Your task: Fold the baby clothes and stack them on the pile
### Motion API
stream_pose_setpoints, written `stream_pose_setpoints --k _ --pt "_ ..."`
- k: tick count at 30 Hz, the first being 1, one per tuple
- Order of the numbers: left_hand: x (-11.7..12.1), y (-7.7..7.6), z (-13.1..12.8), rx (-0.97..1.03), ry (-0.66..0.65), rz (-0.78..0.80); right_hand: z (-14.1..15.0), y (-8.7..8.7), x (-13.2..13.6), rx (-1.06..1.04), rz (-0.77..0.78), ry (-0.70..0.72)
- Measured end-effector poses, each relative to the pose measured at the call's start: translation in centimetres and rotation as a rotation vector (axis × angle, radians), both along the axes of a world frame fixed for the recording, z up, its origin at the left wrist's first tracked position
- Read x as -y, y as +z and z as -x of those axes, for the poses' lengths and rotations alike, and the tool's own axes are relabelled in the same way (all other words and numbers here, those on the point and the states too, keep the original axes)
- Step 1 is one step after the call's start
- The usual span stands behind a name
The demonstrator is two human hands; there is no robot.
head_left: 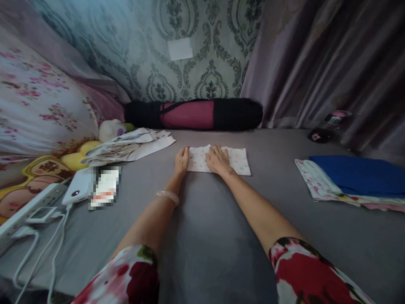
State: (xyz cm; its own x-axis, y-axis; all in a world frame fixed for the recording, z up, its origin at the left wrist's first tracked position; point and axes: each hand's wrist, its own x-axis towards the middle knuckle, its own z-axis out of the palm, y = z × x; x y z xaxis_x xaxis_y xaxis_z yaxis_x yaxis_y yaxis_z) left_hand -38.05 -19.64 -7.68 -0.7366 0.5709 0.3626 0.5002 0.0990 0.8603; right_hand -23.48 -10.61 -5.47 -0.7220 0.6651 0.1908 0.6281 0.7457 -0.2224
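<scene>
A folded white cloth (238, 161) with a small pastel print lies flat on the grey sheet (202, 236) in front of me. My right hand (218, 159) rests palm down on its middle, fingers stretched and slightly spread. At the cloth's left edge is my left hand (182, 161), turned on its side with the fingers close together around that edge. The underside of its grip is hidden. A pale bangle (168, 195) circles my left wrist.
Left are a pile of light cloths (133, 145), plush toys (110, 130), a white power bank (76, 185), and a power strip (34, 207) with cables. A black-and-pink roll bag (186, 115) lies along the wall. Right are folded fabrics (363, 175) and a dark bottle (325, 128).
</scene>
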Motion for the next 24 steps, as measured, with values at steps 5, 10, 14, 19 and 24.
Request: stream_pose_setpoints --k 5,10,14,19,24 --pt "-0.2 -0.3 0.5 0.040 0.039 -0.027 1.3 -1.2 0.8 -0.003 0.019 0.010" --pt "-0.2 -0.3 0.4 0.067 0.049 -0.043 1.3 -1.8 0.6 0.007 0.008 0.005" --pt "0.1 -0.2 0.3 0.100 0.049 -0.068 1.3 -1.7 0.7 0.020 0.009 0.003" --pt "-0.1 -0.5 0.6 0.252 0.060 -0.197 1.5 -0.6 0.6 0.077 0.057 0.010" --pt "-0.4 -0.7 1.4 0.569 0.136 -0.368 2.7 0.4 1.0 0.045 0.031 0.059"
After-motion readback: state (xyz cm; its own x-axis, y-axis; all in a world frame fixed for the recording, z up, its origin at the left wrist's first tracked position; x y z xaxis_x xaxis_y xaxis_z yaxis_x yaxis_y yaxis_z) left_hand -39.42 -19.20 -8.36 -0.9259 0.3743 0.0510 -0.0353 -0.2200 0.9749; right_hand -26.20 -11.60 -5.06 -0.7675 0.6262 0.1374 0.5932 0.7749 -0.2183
